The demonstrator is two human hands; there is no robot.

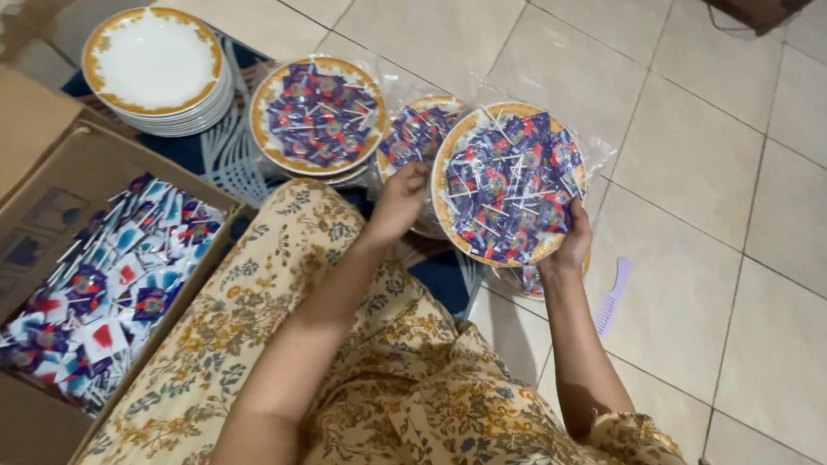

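Note:
A gold-rimmed plate filled with blue-wrapped lollipops and sealed in clear plastic is held tilted up between both my hands. My left hand grips its left rim. My right hand holds its lower right rim, thumb on the plastic. Behind it lies another wrapped plate of lollipops, partly hidden. A third wrapped plate tops a small stack farther left. One more filled plate peeks out below the held one.
A stack of empty white gold-rimmed plates sits at the far left on a blue patterned mat. A cardboard box holds several loose wrapped lollipops. A lilac comb lies on the tiled floor.

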